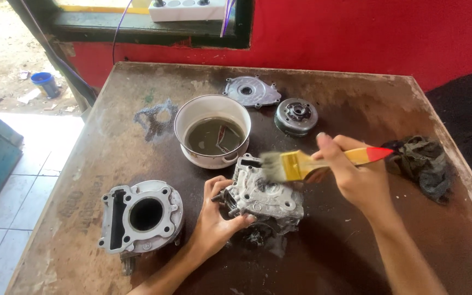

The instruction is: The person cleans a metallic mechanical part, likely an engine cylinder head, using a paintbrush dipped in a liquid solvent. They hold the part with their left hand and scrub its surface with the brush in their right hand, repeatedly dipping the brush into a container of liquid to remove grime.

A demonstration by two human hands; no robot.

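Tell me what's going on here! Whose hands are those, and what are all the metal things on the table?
The picture comes from a camera worn on a person's head, looking down, so the two bare hands are that person's own. The left hand grips a grey metal engine part on a brown wooden table. The right hand holds a paintbrush with a yellow and red handle, its bristles just over that part. Behind it stands a white bowl of murky liquid. At the left lies an engine cylinder with a big round hole. Farther back are a flat metal cover and a round metal piece. A dark rag lies at the right.
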